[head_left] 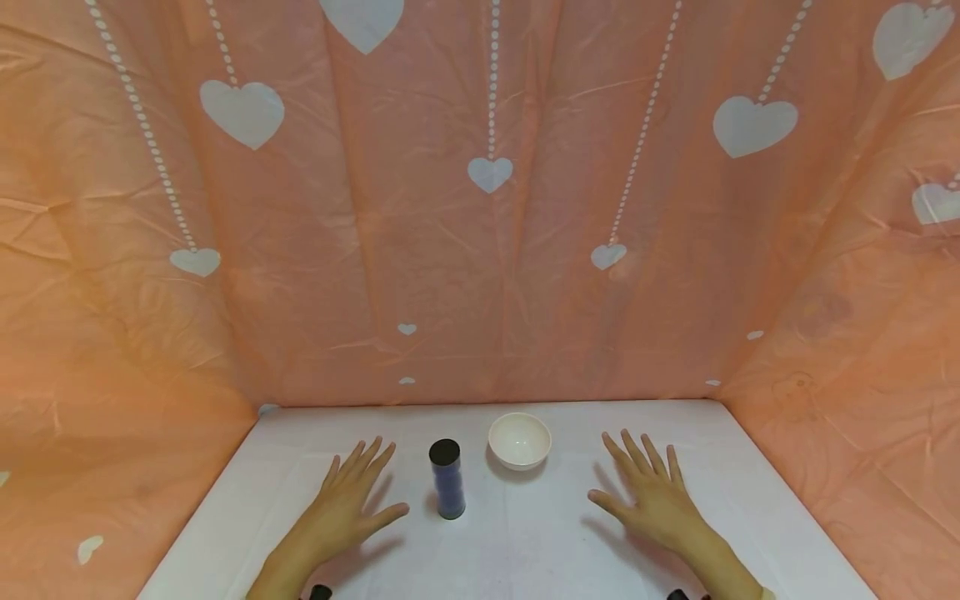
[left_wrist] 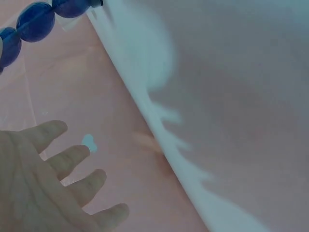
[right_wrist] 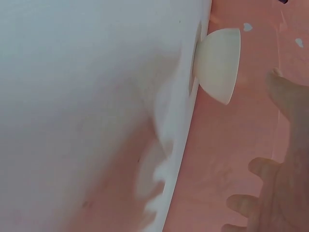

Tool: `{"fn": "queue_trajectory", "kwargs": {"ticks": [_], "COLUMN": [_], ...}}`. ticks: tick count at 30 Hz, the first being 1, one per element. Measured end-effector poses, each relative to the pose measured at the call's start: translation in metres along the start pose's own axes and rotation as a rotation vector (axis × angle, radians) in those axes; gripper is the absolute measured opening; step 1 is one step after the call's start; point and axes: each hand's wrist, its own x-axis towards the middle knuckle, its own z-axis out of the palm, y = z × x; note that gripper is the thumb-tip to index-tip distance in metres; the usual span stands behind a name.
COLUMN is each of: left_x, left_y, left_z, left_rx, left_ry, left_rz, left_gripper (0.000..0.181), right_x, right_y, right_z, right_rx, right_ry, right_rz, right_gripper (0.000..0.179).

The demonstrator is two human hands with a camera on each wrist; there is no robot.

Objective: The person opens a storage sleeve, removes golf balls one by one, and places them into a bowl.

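Note:
A clear cylinder with a black lid [head_left: 450, 487] stands upright on the white table, with blue round shapes inside. In the left wrist view, part of it shows as a row of glossy blue balls [left_wrist: 36, 21]. Behind it to the right sits a white bowl [head_left: 519, 442], seen sideways in the right wrist view [right_wrist: 219, 65]; no contents show in it. My left hand [head_left: 345, 508] hovers left of the cylinder, fingers spread, touching nothing. Off to the right of the bowl, my right hand [head_left: 652, 504] is likewise spread above the table, its shadow falling on the surface.
The white table [head_left: 517, 558] ends at an orange-pink sheet [head_left: 450, 275] hanging behind it. The same kind of sheet, printed with white hearts, encloses the left and right sides.

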Motion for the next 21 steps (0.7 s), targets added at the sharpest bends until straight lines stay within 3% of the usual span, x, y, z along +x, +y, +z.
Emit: {"fn": "queue_trajectory", "kwargs": {"ticks": [9,15,21], "left_x": [0.013,0.019,0.026], "left_y": [0.007,0.013,0.015], "left_z": [0.009,0.014,0.023], "left_rx": [-0.062,-0.106,-0.226], "left_ry": [-0.103,-0.102,-0.143], "left_rz": [-0.005,0.057,0.079], "left_gripper": [0.09,0.087,0.089], "right_x": [0.008,0.011,0.014], "right_y": [-0.011,-0.019,-0.024], "right_z": [0.003,0.005,0.01], "right_rx": [0.021,0.034,0.067], "right_ry": [-0.027,-0.037,-0.031], "right_rz": [-0.015,-0.03,-0.045], "right_gripper": [0.088,0.088,0.088]}}
